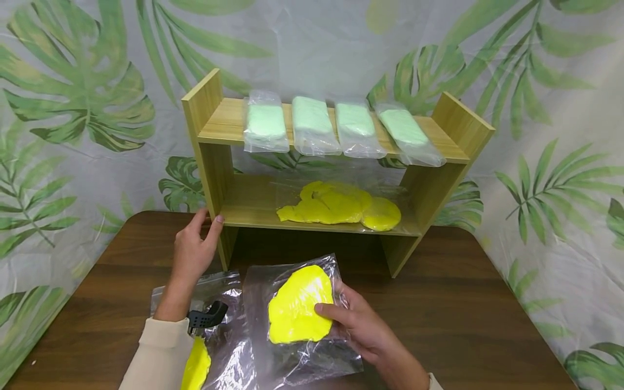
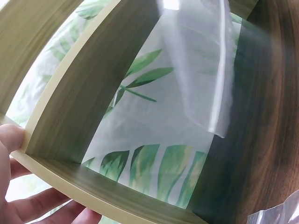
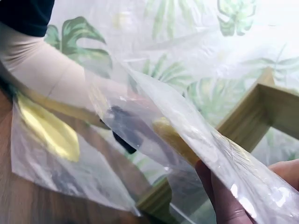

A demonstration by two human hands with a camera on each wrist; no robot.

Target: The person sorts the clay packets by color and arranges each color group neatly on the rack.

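Observation:
My right hand (image 1: 363, 325) pinches a clear plastic bag with a flat yellow slab, like clay or slime (image 1: 299, 306), thumb on top, above the table in front of the shelf. In the right wrist view the bag (image 3: 187, 116) is seen nearly edge-on. My left hand (image 1: 195, 244) grips the left side panel of the wooden shelf (image 1: 209, 162). In the left wrist view its thumb (image 2: 11, 137) lies at the panel's front edge, the other fingers on the outer side. Another yellow slab in a bag (image 1: 196, 363) lies on the table, partly behind the left forearm.
Several bags of pale green material (image 1: 265, 120) lie on the top board. Bagged yellow slabs (image 1: 336, 203) lie on the middle board, right of centre. The dark wooden table (image 1: 468, 314) carries the shelf, and a leaf-patterned cloth (image 1: 322, 49) hangs behind it.

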